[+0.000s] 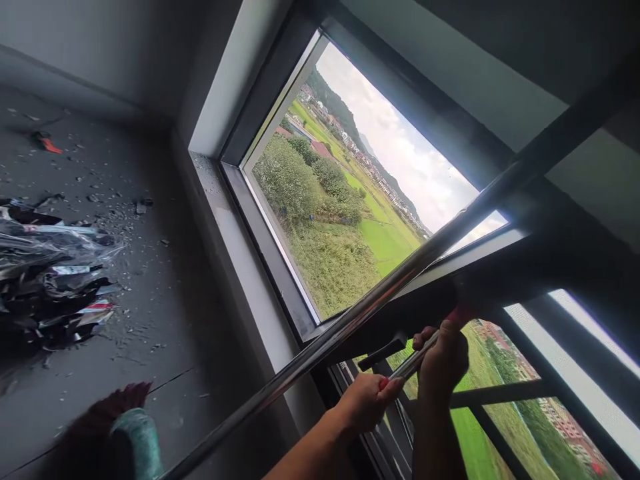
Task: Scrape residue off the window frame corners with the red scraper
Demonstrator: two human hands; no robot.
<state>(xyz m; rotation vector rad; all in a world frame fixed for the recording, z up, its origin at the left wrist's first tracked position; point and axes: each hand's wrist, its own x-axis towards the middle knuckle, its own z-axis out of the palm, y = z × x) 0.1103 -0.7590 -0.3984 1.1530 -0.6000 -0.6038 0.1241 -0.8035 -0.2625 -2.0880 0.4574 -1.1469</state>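
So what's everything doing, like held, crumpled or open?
Left hand: closed around the rod's lower part.
Right hand: closed around it, farther up.
Metal rod: held in both hands, slanting.
Big window: can't tell if open or shut.
Plastic heap: crumpled, lying on the floor.
Floor: littered with small bits.
Broom: partly out of view.
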